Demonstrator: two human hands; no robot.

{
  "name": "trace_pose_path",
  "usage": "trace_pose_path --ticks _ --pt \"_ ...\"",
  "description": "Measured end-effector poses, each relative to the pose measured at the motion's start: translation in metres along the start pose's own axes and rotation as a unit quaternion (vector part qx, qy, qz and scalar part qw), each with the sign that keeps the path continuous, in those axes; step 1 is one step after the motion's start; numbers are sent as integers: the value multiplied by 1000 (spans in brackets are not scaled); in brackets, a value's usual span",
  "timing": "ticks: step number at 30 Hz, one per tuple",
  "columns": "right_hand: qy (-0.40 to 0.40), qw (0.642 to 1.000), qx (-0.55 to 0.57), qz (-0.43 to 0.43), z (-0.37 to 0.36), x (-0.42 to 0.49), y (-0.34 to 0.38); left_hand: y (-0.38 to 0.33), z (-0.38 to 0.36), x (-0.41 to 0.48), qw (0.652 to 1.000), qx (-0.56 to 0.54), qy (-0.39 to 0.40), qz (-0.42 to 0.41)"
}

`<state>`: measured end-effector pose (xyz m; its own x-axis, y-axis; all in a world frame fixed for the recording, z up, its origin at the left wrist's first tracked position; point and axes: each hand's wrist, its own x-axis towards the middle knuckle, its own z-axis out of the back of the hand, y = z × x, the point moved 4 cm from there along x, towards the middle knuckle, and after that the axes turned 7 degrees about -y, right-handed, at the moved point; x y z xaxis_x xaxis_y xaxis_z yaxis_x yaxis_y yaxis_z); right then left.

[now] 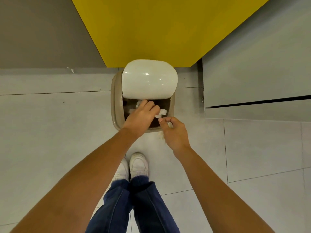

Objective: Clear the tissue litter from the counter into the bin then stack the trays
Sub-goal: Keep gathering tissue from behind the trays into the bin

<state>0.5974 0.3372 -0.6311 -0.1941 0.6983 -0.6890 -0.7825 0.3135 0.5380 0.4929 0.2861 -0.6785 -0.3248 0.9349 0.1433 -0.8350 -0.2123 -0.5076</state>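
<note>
A beige bin (116, 98) stands on the floor below me, its white lid (149, 79) tipped up at the back. My left hand (141, 116) hangs over the dark opening, fingers loosely curled around white tissue (161, 112) that shows at its fingertips. More tissue (138, 103) lies inside the bin behind that hand. My right hand (174, 132) hovers at the bin's front right edge and pinches a small scrap of tissue (170, 124) between thumb and fingers. No trays or counter top are in view.
A yellow panel (161, 27) rises behind the bin, with a grey wall (42, 31) to its left. A pale grey cabinet (255, 68) stands at the right. My white shoes (134, 166) are on the grey tiled floor just in front of the bin.
</note>
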Motion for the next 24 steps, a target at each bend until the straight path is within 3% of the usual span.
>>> trace_pose_path --ticks 8,12,15,17,20,24 --pt "4 999 26 -44 -15 6 1 19 -15 -7 984 29 122 125" --pt "14 990 96 -98 -29 7 4 19 -15 -13 974 -43 113 193" --pt "11 980 150 -130 -41 7 5 15 -3 -24 946 -141 62 284" --pt "1 973 173 -153 -49 7 3 13 6 -33 908 -202 49 362" --pt "-13 954 230 -190 -60 7 0 10 17 -48 811 -304 47 497" --pt "-9 944 261 -204 -69 2 7 0 25 -62 722 -381 32 576"
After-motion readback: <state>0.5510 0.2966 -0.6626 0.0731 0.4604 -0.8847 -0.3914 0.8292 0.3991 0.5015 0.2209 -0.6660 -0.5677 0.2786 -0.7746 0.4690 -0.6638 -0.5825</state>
